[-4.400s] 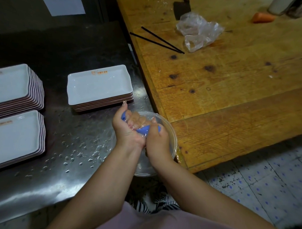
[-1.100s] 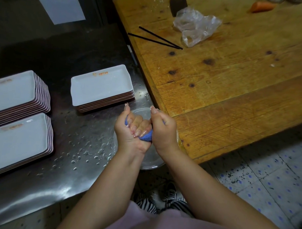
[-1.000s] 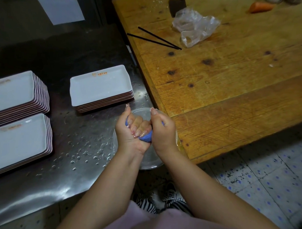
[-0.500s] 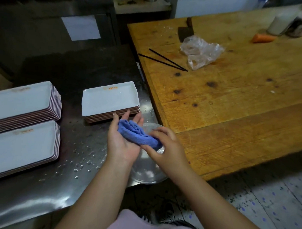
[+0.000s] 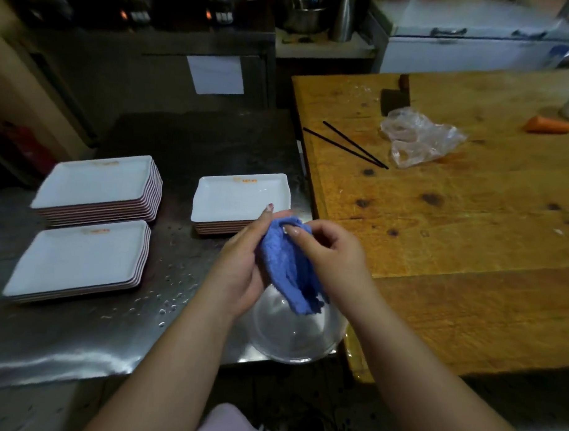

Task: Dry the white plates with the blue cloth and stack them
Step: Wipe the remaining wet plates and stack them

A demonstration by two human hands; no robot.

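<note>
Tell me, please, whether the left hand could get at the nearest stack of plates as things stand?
Probably yes: the left hand sits just before the nearest stack with nothing between, though it holds the blue cloth.

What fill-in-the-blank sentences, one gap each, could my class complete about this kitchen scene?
1. Both hands hold a cloth coloured ____.
2. The number of plate stacks on the metal counter is ____.
3. The black chopsticks lie on a table made of ____.
4. Directly under the cloth sits a clear ____.

Missing words: blue; three; wood; bowl

Chopsticks [image 5: 347, 144], plastic bag [image 5: 419, 138], carrot [image 5: 549, 124]
</note>
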